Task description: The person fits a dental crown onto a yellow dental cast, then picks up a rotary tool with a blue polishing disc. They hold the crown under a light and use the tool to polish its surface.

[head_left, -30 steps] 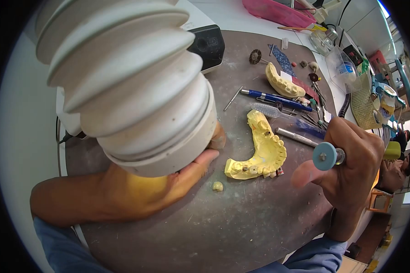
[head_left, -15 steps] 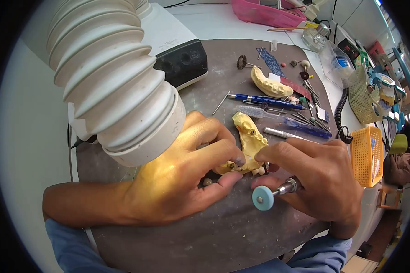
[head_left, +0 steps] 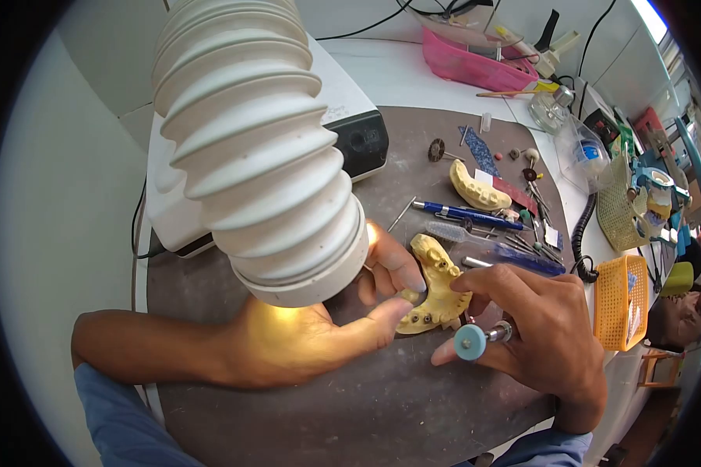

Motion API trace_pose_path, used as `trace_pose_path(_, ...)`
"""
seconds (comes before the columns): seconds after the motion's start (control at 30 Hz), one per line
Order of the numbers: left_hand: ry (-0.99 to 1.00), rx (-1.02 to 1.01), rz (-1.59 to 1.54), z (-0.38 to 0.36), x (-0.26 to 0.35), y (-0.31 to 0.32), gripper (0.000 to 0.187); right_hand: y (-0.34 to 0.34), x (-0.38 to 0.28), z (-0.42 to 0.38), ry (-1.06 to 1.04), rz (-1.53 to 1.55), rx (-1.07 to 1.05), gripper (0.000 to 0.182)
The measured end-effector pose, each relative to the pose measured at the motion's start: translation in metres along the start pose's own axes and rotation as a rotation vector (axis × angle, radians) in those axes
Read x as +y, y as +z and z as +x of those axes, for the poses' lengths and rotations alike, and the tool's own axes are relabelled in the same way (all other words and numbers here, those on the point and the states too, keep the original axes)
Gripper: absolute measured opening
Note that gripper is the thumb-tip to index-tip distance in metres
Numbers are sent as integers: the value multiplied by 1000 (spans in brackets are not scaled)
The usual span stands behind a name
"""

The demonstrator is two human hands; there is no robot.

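A yellow plaster dental cast (head_left: 444,289) stands on the brown work mat, with several dark holes along its arch. My left hand (head_left: 311,335) is at the cast's left side, thumb and index fingertips closed at its edge. The suction hose covers part of that hand, and a warm light falls on it. On the cast's right side, my right hand (head_left: 533,327) is wrapped round a metal rotary handpiece (head_left: 500,332). Its light-blue disc wheel (head_left: 470,342) faces up, apart from the cast. The rest of the handpiece is hidden in the hand.
A ribbed white suction hose (head_left: 265,171) hangs low over the left side. Behind the cast lie a second cast (head_left: 475,187), a blue pen (head_left: 467,214), a clear-handled brush (head_left: 506,251) and several burs. An orange basket (head_left: 621,303) stands right; a pink tray (head_left: 475,66) stands behind.
The view has shifted, so the bench appears lower. My left fingers have drawn back, uncovering more of the cast. My right hand still holds the handpiece, slightly farther from the cast.
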State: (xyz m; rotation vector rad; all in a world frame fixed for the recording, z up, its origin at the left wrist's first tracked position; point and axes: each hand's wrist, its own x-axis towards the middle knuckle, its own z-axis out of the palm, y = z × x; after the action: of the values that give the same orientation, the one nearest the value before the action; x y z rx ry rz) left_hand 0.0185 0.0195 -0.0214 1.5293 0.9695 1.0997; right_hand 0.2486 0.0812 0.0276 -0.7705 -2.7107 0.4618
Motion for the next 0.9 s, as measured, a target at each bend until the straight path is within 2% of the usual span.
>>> trace_pose_path(0.03,-117,40,-200,-1,2,-2,21,-3,0,0,-5,-13,-3,41)
trace_pose_path(0.07,-184,17,-182,-2,3,-6,19,-6,0,0,39,-24,-28,43)
trace_pose_path(0.13,-178,48,-163,-4,10,-9,18,-7,-1,4,79,-48,-64,45)
trace_pose_path(0.17,-184,74,-136,-6,10,-11,17,-3,-2,7,80,-85,12,38)
trace_pose_path(0.2,-82,85,-4,-7,8,-13,17,1,-3,10,80,-121,88,31)
trace_pose_path(0.23,-74,92,-16,-8,9,-14,17,4,-3,13,76,-134,78,31)
trace_pose_path(0.3,-254,98,-60,-11,15,-17,27,8,-4,17,43,-226,160,29)
trace_pose_path(0.37,-230,120,-38,-11,8,-16,30,4,-3,21,-14,-254,139,25)
trace_pose_path(0.47,-231,112,-219,-10,8,-17,31,-2,-12,31,-50,-342,121,20)
trace_pose_path(0.53,-325,82,-425,-10,12,-17,33,0,-17,38,-30,-415,116,20)
trace_pose_path(0.6,-254,60,-386,-8,8,-16,34,7,-17,43,-34,-320,238,28)
trace_pose_path(0.63,-193,41,-341,-7,5,-16,35,5,-17,42,-34,-326,235,28)
trace_pose_path(0.67,-189,40,-346,-7,3,-15,35,3,-17,40,-27,-324,169,36)
trace_pose_path(0.7,-137,87,-302,-7,0,-15,33,1,-16,39,-20,-321,103,45)
trace_pose_path(0.73,-88,134,-256,-8,-2,-15,32,1,-16,39,-21,-323,100,45)
trace_pose_path(0.8,-137,121,-343,-9,-3,-14,31,1,-16,38,5,-304,78,60)
trace_pose_path(0.83,-188,105,-428,-9,-3,-14,29,2,-16,38,7,-301,78,60)
trace_pose_path(0.9,-189,51,-391,-9,-1,-19,30,4,-19,38,75,-351,85,67)
